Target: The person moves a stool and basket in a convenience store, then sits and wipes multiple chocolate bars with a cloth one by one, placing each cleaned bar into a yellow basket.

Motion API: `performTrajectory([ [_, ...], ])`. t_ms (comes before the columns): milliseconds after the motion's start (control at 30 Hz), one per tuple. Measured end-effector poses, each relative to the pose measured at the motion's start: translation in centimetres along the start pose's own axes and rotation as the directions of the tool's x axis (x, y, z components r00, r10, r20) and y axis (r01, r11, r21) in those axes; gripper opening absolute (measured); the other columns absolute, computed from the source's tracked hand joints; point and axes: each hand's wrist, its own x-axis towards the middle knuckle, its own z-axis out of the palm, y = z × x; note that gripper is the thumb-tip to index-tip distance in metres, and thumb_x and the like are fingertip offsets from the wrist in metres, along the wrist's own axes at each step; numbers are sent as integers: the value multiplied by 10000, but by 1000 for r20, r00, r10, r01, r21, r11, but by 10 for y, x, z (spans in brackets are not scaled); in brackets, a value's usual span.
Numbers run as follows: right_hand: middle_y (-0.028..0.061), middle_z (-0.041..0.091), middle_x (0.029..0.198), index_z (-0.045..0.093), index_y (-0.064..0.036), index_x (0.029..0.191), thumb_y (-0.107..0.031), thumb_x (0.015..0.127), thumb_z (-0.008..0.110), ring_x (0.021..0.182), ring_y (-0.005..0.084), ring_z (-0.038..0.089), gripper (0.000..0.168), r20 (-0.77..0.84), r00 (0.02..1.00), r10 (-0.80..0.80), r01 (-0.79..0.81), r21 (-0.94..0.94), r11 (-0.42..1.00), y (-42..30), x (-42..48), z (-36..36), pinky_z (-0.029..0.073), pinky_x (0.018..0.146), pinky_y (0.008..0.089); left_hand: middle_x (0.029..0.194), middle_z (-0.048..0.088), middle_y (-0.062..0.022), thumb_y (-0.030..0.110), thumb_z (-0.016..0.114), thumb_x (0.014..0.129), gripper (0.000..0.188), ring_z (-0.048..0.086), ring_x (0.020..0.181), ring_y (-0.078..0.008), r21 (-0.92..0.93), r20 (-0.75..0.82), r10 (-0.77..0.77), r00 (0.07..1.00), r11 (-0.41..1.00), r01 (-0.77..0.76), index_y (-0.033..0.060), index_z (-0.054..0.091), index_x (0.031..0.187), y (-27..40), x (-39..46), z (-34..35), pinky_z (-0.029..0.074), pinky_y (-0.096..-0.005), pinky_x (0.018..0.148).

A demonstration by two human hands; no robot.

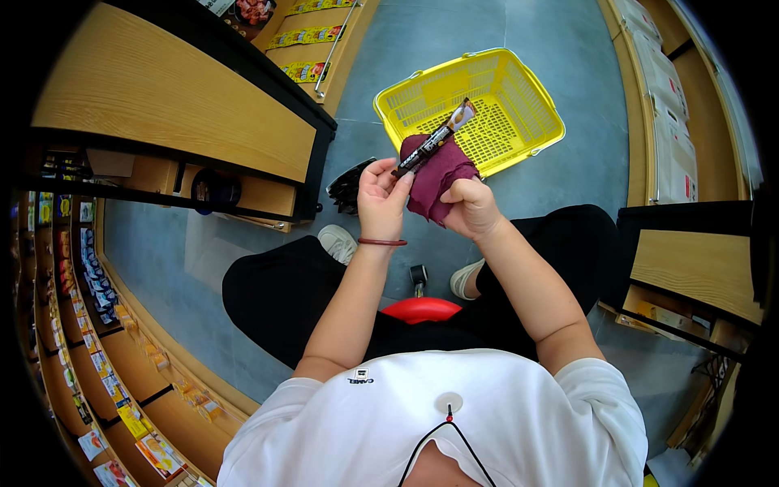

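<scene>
My left hand (384, 198) pinches the lower end of a slim black stick packet (426, 146) with a pale, printed upper end. The packet bears writing and slants up to the right. In my right hand (470, 206) is a crumpled maroon cloth (439, 176), which lies behind and against the packet. Beyond both hands a yellow plastic shopping basket (508, 159) stands on the floor; its slatted bottom shows, and the cloth hides its near left corner. Just left of my left hand, a bunch of black packets (348, 187) sits low down near the floor.
A wooden shelf unit with a black frame (182, 91) rises on the left, with yellow snack packs (304, 36) beyond it. Stocked shelves (85, 316) curve along the lower left. White boxes (669, 122) line the right. Between my legs is a red stool seat (421, 309) with a caster (418, 274).
</scene>
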Motion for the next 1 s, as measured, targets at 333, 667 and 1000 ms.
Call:
performTrajectory([
  [333, 62, 502, 550, 526, -22, 688, -107, 734, 518, 526, 163, 533, 97, 163, 986, -33, 164, -913, 375, 29, -11, -37, 450, 499, 304, 859, 572, 0, 74, 556, 880, 113, 523, 756, -61, 210, 11, -2, 1000, 978, -1, 26, 542, 981, -38, -9, -22, 440, -195, 655],
  [667, 97, 511, 776, 470, -17, 952, -69, 699, 575, 710, 196, 496, 279, 219, 962, 164, 195, -969, 155, 4, -22, 17, 434, 624, 339, 787, 575, -1, 62, 553, 877, 42, 529, 680, -52, 87, -9, -15, 1000, 996, 15, 41, 538, 910, -1, -6, -20, 445, -191, 622],
  [1000, 149, 520, 1000, 447, -4, 1153, 37, 682, 565, 974, 298, 529, 487, 440, 897, 41, 439, -898, 19, -38, -42, 63, 432, 850, 341, 849, 605, -34, 14, 547, 869, 147, 573, 724, -69, 80, 139, 16, 990, 996, -27, -4, 559, 1014, 86, -33, -9, 481, -199, 659],
])
